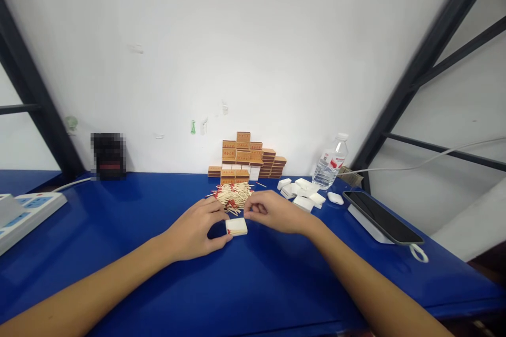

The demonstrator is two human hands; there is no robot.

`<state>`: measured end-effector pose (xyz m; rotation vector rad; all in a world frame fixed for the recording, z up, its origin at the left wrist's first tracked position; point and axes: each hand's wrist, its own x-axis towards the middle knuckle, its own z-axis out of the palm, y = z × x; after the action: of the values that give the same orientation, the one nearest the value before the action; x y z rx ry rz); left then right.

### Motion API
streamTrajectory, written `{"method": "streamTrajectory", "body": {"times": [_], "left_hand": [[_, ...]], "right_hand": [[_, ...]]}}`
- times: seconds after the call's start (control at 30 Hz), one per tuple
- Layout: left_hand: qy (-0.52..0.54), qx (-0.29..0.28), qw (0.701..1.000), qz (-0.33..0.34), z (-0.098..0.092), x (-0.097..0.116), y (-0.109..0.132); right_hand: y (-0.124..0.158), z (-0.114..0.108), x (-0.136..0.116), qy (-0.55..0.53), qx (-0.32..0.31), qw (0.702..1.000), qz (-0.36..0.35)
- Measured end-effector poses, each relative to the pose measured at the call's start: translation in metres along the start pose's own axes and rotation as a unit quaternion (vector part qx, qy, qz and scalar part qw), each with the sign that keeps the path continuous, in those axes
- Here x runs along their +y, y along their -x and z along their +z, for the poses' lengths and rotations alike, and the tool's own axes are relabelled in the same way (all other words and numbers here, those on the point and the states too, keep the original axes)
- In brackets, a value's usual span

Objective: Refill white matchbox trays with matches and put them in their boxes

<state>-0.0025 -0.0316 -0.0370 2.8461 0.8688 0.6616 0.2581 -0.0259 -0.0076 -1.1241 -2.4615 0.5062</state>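
A small white matchbox tray (237,226) lies on the blue tabletop with a few red-tipped matches along its near side. My left hand (200,229) grips the tray's left end between thumb and fingers. Just behind the tray is a loose heap of red-headed matches (233,194). My right hand (272,211) hovers at the heap's right front edge, above the tray's far right corner, its thumb and fingertips pinched together. Whatever lies in that pinch is too small to make out.
Brown matchboxes (243,157) are stacked against the wall behind the heap. White trays (303,195) lie to the right, near a water bottle (331,163), a white earbud case (336,198) and a propped phone (383,217). A power strip (29,216) sits far left.
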Motion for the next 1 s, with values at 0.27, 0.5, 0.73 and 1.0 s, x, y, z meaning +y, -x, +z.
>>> {"method": "streamTrajectory", "body": {"times": [0.27, 0.5, 0.73, 1.0], "left_hand": [[-0.01, 0.0, 1.0, 0.012, 0.001, -0.001, 0.003], [-0.013, 0.0, 1.0, 0.008, 0.001, 0.0, 0.002], [-0.01, -0.006, 1.0, 0.002, 0.001, 0.0, 0.003], [-0.002, 0.0, 1.0, 0.008, 0.0, 0.001, 0.003]], "right_hand": [[0.009, -0.035, 0.063, 0.131, 0.103, 0.976, 0.139], [0.006, -0.015, 0.064, 0.09, 0.022, 0.976, 0.199], [0.008, -0.014, 0.068, 0.121, -0.009, 0.971, 0.204], [0.019, -0.03, 0.074, 0.121, -0.055, 0.97, 0.205]]}}
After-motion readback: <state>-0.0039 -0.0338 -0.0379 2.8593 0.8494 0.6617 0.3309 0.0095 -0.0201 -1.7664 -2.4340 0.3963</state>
